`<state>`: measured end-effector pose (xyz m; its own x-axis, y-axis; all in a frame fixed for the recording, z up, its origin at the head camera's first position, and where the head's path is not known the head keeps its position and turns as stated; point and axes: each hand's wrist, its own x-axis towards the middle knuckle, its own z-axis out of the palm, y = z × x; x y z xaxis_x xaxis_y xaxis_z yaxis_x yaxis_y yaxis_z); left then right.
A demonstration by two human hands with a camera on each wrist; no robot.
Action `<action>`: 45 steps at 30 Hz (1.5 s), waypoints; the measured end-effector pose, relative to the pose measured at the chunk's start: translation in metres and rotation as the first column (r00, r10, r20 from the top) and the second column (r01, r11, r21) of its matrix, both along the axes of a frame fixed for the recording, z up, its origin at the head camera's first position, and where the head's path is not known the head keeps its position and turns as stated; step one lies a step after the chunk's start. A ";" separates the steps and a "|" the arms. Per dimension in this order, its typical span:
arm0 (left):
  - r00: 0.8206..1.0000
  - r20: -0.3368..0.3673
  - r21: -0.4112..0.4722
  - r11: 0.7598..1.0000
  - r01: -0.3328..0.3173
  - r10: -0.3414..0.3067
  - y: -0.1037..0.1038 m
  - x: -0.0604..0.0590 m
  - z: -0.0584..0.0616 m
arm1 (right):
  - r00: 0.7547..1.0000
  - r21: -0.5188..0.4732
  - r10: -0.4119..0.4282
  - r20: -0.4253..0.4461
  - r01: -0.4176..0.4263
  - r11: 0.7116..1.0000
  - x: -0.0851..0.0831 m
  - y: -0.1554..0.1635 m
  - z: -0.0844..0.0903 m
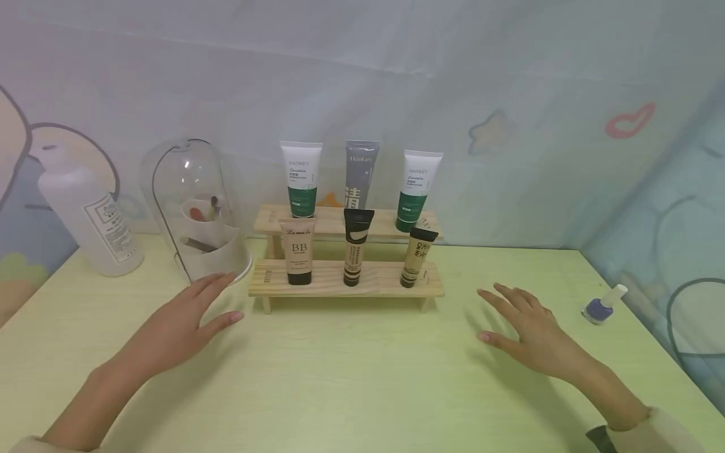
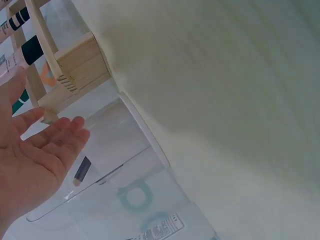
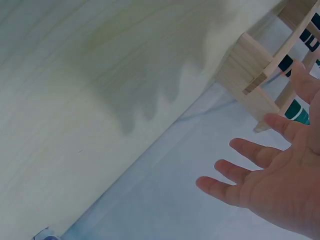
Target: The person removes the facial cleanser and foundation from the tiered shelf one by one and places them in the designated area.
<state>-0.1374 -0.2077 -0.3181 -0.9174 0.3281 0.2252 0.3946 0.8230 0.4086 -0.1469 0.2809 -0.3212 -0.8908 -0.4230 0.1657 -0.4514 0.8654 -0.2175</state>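
Note:
My left hand [image 1: 175, 330] hovers over the table's left side with its fingers stretched out, holding nothing. Just beyond its fingertips stands a clear dome [image 1: 184, 182] over a white brush holder [image 1: 218, 251]. On the right, my right hand [image 1: 529, 330] is spread above the table and also holds nothing. Between them is a two-tier wooden rack [image 1: 325, 288]. Its upper tier bears two white-and-green tubes [image 1: 302, 179] [image 1: 418, 189] and a grey tube [image 1: 360, 170]. Its lower tier bears a pink BB cream tube [image 1: 298, 250], a black-capped tube [image 1: 357, 248] and a gold tube [image 1: 417, 258].
A white bottle [image 1: 90, 214] stands at the back left. Near the right table edge is a purple nail polish bottle [image 1: 603, 306] with a white cap. A patterned cloth [image 1: 510, 75] hangs behind the table [image 1: 340, 384].

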 end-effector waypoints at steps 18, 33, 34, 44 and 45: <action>0.980 0.183 0.262 0.965 0.025 -0.075 0.007 -0.045 -0.008 | 0.988 -0.137 0.103 0.112 -0.087 0.987 0.000 -0.020 0.003; 0.949 0.288 0.299 0.954 0.035 -0.126 0.004 -0.056 -0.013 | 0.975 -0.205 0.163 0.153 -0.130 0.970 -0.002 -0.046 0.020; 0.948 0.292 0.298 0.954 0.037 -0.128 0.004 -0.056 -0.013 | 0.972 -0.214 0.168 0.164 -0.132 0.968 -0.003 -0.048 0.021; 0.952 0.270 0.273 0.960 0.065 -0.141 0.004 -0.061 -0.014 | 0.946 -0.252 0.264 0.187 -0.213 0.944 -0.014 -0.080 0.026; 0.946 0.285 0.281 0.957 0.072 -0.155 0.004 -0.062 -0.013 | 0.943 -0.260 0.274 0.187 -0.222 0.940 -0.016 -0.083 0.026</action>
<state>-0.1994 -0.2033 -0.3311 -0.9155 0.4006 0.0373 0.3034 0.6264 0.7180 -0.1625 0.1977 -0.2957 -0.7875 -0.6080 0.1007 -0.5641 0.6454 -0.5150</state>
